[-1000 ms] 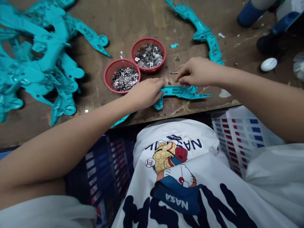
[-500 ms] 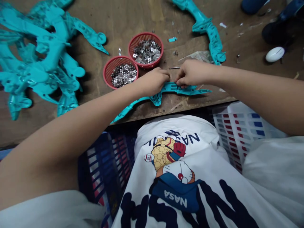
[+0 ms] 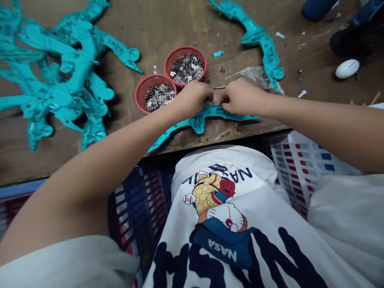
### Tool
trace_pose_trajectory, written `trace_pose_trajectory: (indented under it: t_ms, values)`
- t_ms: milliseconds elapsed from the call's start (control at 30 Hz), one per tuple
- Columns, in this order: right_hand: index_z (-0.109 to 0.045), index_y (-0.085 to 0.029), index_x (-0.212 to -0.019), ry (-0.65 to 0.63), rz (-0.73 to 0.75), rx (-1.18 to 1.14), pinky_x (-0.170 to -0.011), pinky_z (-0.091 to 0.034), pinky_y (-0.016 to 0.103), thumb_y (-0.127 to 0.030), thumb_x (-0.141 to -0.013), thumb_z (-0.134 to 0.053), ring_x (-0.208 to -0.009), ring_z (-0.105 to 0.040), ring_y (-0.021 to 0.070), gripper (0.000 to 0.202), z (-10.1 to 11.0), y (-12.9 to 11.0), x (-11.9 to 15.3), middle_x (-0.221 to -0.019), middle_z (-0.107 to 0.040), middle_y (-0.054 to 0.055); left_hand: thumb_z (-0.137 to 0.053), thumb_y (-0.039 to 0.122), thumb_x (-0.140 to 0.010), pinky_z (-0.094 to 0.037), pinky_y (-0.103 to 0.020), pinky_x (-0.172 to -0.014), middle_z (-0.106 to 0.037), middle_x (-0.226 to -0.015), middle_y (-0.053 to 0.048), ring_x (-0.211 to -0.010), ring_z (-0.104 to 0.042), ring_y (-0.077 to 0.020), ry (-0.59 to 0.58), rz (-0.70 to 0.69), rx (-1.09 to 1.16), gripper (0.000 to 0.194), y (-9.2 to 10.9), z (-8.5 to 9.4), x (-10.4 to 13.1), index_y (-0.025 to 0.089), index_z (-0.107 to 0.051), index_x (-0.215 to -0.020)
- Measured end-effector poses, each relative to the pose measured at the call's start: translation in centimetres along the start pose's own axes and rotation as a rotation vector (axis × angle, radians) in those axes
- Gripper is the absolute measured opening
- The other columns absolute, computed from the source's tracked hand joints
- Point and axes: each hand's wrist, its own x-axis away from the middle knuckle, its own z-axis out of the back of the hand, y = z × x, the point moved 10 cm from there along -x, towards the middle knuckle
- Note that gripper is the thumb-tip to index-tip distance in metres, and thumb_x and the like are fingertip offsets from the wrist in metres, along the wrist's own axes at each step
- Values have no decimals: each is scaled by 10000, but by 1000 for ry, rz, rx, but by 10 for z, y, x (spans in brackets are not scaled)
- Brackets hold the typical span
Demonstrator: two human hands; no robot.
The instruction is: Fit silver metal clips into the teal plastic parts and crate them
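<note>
A long teal plastic part (image 3: 198, 123) with a ribbed, hollow face lies at the table's front edge. Over its middle is my left hand (image 3: 195, 98), fingers curled and closed; whatever they pinch is hidden. My right hand (image 3: 241, 96) is closed too, its fingertips down at the part's right half, and I cannot see what lies between them. Just beyond the hands lies a thin metal tool (image 3: 219, 87). Two red baskets, a nearer one (image 3: 138, 98) and a farther one (image 3: 168, 64), hold many small shiny metal clips (image 3: 159, 96) to the left of my hands.
A heap of similar teal parts (image 3: 60, 84) covers the table's left side. Another teal part (image 3: 255, 36) lies at the back right, near a small teal scrap (image 3: 218, 53). A white oval object (image 3: 347, 69) sits far right. Plastic crates, one white (image 3: 288, 164), stand below the table edge.
The right hand has shifted slightly, with its fingers curled more over the part. My left hand has moved a little left and down. The view has shifted slightly.
</note>
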Motion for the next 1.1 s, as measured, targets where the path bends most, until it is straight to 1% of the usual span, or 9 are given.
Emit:
trace_pose_trajectory:
  t_ms: [133,233,367,467,600,733,900,1000,1100]
  values:
    - [-1002,-140,-1375,7,10,18,-1238,-673,521,-202,-1128,-751,-1327,-883,443,357,0,-13,7,-1290,-954,190,-819,206,-867,-731,-518,-1056,-909,-1049,-69,-1081,-859,-330,188,220,446,112,12,35,32,256,-849,-962]
    - [-1006,-135,-1312,1,4,-4,-1233,-670,515,-249,-1139,-808,-1320,-883,437,287,-2,-9,5,-1235,-954,178,-881,175,-837,-743,-478,-983,-893,-1057,-50,-988,-835,-261,332,296,782,193,18,48,54,282,-796,-972]
    - [-1010,-170,-1274,71,90,-167,-1252,-677,517,-313,-1157,-840,-1364,-877,423,251,18,-14,9,-1251,-958,167,-921,189,-915,-763,-502,-1103,-893,-1149,-52,-1167,-877,-283,373,313,826,236,18,55,64,284,-736,-1028]
    - [-995,-270,-1333,200,148,-595,-1202,-727,478,-364,-1170,-850,-1321,-893,353,238,46,-22,18,-1295,-962,97,-917,162,-870,-754,-524,-1167,-892,-1142,-45,-1183,-882,-287,431,229,885,272,20,60,62,292,-754,-1044]
    - [-944,-303,-1198,253,153,-1025,-1122,-780,422,-282,-1039,-988,-1204,-908,276,166,49,-29,23,-1231,-956,36,-913,234,-968,-745,-549,-1192,-874,-1215,-39,-1226,-871,-292,515,97,791,267,33,64,61,315,-759,-1169]
    - [-899,-267,-1115,323,158,-1066,-1124,-785,416,-239,-956,-1043,-1214,-895,271,217,41,-30,19,-1210,-947,47,-884,378,-1105,-738,-528,-1227,-839,-1449,-65,-1386,-836,-303,499,114,539,338,36,59,63,353,-722,-1401]
    - [-934,-264,-1080,275,246,-957,-1082,-768,414,-249,-951,-989,-1189,-886,286,141,38,-32,10,-1124,-937,42,-916,423,-1117,-755,-543,-1228,-795,-1571,-93,-1463,-825,-332,467,85,474,463,23,54,63,359,-691,-1516]
    - [-967,-305,-1026,214,337,-782,-1128,-746,435,-286,-922,-997,-1202,-881,300,110,41,-23,0,-1154,-951,25,-863,403,-1154,-745,-582,-1257,-797,-1616,-124,-1500,-825,-351,331,81,369,534,13,35,59,353,-657,-1644]
    - [-993,-357,-988,148,366,-606,-1133,-728,422,-284,-898,-989,-1133,-877,275,116,34,0,-18,-1142,-962,-7,-840,336,-1119,-654,-656,-1403,-767,-1725,-206,-1643,-762,-418,129,66,123,627,14,8,59,248,-663,-1714]
